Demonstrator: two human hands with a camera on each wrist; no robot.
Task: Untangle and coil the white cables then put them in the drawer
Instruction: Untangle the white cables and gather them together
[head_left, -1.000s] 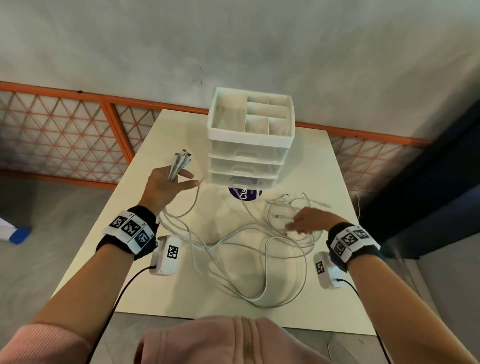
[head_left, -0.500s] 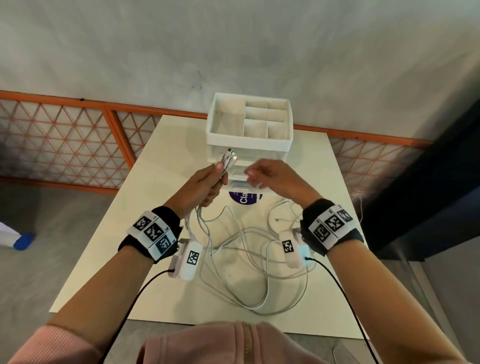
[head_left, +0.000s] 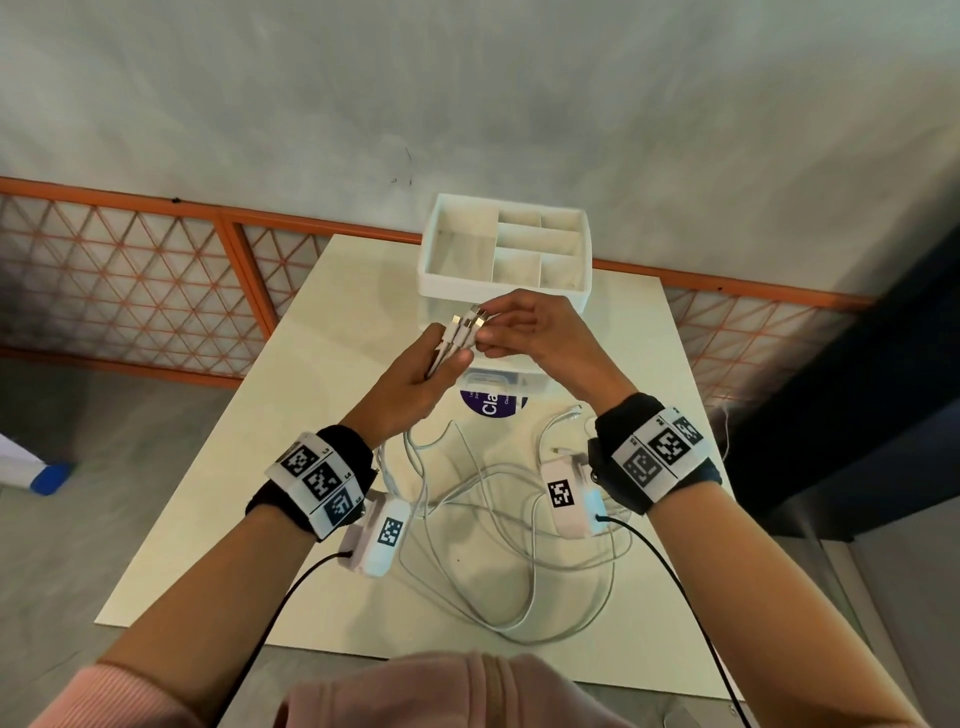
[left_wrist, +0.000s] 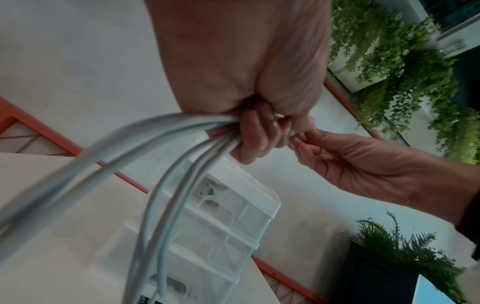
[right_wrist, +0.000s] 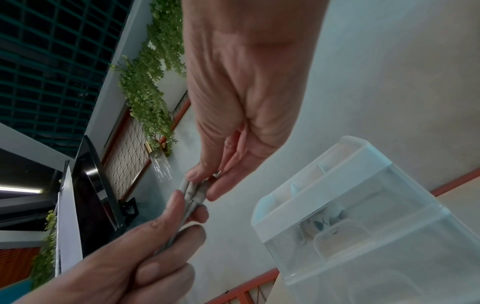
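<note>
My left hand (head_left: 415, 371) grips a bunch of white cables (head_left: 452, 340) just below their plug ends, which stick up in front of the drawer unit (head_left: 506, 283). In the left wrist view the cables (left_wrist: 166, 156) run down from my curled fingers. My right hand (head_left: 519, 325) pinches the metal plug tips (head_left: 475, 319) from the right; the right wrist view shows its thumb and fingers closed on the plugs (right_wrist: 193, 192). The rest of the cables (head_left: 519, 519) lie in tangled loops on the table. The unit's drawers are all closed.
The white table (head_left: 343, 322) stands against a grey wall, with an orange lattice fence (head_left: 130, 280) behind it. A purple round sticker (head_left: 491, 405) lies in front of the drawer unit. A dark panel stands at the right. A blue item lies on the floor at the left.
My right hand left the loops on the table and rose to the plug ends. My left hand carried the bunch from the left side to the front of the drawer unit.
</note>
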